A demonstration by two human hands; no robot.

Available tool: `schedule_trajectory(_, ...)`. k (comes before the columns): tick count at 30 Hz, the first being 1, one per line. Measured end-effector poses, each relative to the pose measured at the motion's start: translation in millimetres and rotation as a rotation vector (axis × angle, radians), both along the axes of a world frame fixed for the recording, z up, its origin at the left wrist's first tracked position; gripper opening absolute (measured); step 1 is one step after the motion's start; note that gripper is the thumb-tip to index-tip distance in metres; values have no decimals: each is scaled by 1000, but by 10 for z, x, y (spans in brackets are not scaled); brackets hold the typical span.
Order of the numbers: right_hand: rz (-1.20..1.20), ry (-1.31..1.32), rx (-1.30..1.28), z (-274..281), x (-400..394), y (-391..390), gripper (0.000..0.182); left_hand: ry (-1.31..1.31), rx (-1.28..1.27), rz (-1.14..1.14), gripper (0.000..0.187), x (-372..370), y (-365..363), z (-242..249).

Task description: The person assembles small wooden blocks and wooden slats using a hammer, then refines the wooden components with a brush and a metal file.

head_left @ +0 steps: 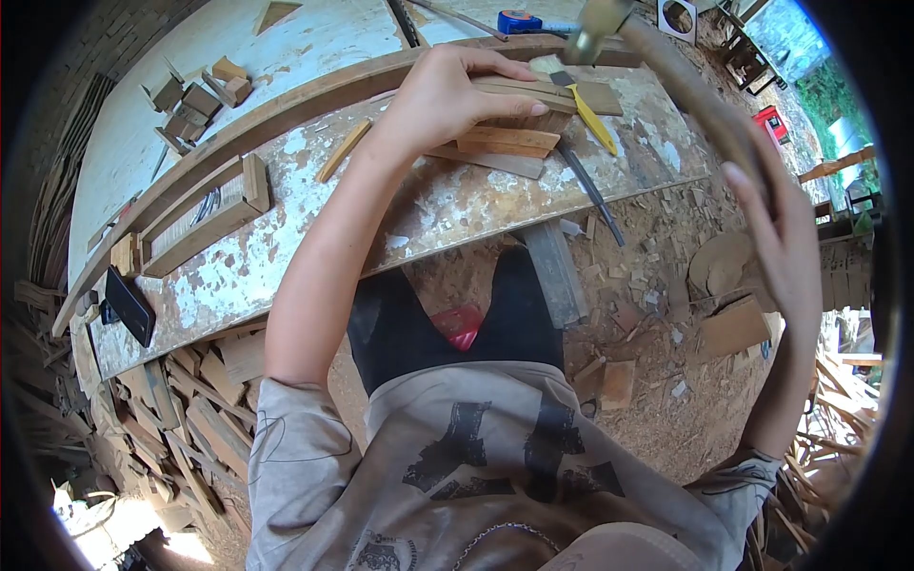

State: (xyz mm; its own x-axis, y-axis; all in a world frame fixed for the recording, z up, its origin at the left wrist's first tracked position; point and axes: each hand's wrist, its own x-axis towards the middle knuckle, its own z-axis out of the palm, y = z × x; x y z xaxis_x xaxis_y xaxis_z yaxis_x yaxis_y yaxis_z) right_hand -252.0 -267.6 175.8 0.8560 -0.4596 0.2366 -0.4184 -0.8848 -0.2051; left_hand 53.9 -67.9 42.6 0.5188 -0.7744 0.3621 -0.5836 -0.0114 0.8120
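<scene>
My left hand (457, 100) is closed around a small wooden block (528, 92) on the bench, thumb along its near side and fingers over the top. In my right hand (785, 238) is the wooden handle of a hammer (690, 90); its head is raised near the bench's far edge and is blurred. Beside the block lies a brush with a yellow handle (595, 122). A dark metal bar (590, 193) sticks out past the bench edge. Short wood strips (509, 141) rest just below my left hand.
The paint-worn workbench (433, 211) bears a wooden tray (205, 224), a phone (130, 306), small wood offcuts (190, 105) and a blue tape measure (519, 22). A long curved wooden piece (286, 109) spans it. Wood scraps (205, 428) and shavings cover the ground.
</scene>
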Motion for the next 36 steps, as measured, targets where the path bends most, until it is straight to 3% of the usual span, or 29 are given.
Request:
schedule_trajectory(2,40,-246,-142,42,-40,-155,78,-2,-4,0,55,-3,-2,11)
schedule_trajectory(6,-111,-510,242,41,58,-94,87,-28,-24,-2,55,10,-11,-7)
schedule_trajectory(7,-158,-466,304,-17,118,-28,86,-25,-27,-4,55,6,-4,-1)
schedule_trajectory(10,99,-72,-58,-259,105,-60,75,26,-6,-15,55,-17,4,27)
schedule_trajectory(11,-2,106,75,-144,76,-23,74,46,4,-16,54,-11,5,47)
schedule_trajectory(13,-63,146,121,-15,87,52,73,8,-29,0,53,12,-14,-3)
schedule_trajectory(16,35,-254,-140,-22,-9,-208,76,-25,-35,23,51,0,-15,-5)
schedule_trajectory(20,-120,-554,254,-2,32,-172,90,-21,-48,20,51,-9,-16,-6)
schedule_trajectory(22,-129,-474,316,-123,135,-34,84,-18,-26,33,51,-10,-14,12)
schedule_trajectory(25,50,55,42,-288,91,-40,68,-12,11,48,51,-43,-2,62)
schedule_trajectory(27,-26,160,159,-208,94,72,66,-16,1,44,52,-38,9,56)
schedule_trajectory(32,-2,-385,-50,-157,-57,-202,79,-28,-54,36,52,0,-27,-31)
schedule_trajectory(34,-94,-600,132,-79,-6,-136,90,-14,-40,29,50,-6,-20,-22)
schedule_trajectory(36,-123,-620,233,-105,45,-79,94,-10,-23,26,48,-6,-23,9)
